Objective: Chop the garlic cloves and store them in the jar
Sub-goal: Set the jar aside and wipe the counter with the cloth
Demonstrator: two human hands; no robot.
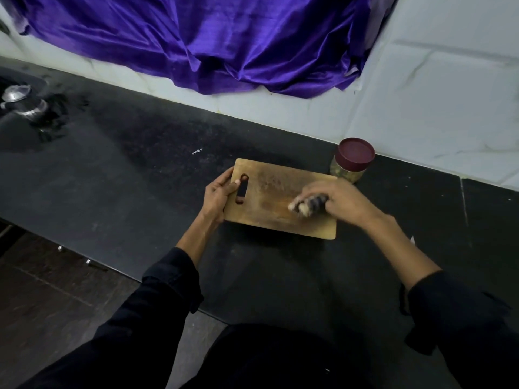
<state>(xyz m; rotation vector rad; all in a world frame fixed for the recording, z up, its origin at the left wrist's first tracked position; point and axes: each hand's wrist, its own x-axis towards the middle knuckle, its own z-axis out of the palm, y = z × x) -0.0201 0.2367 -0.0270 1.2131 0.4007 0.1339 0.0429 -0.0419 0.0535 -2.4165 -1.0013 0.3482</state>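
A wooden cutting board (269, 192) with a slot handle lies on the black counter. My left hand (219, 196) grips the board's left edge, with a fingertip showing at the slot. My right hand (337, 199) is over the board's right part, its fingers curled round a blurred dark and pale object (307, 205); I cannot tell what that object is. Just behind the board's far right corner stands a clear jar (352, 161) with a maroon lid on and pale contents inside.
The black counter (140, 178) stretches left to a steel lidded pot (25, 103). A purple cloth (210, 43) hangs on the white tiled wall behind. The counter's front edge runs diagonally at lower left, with dark floor below it.
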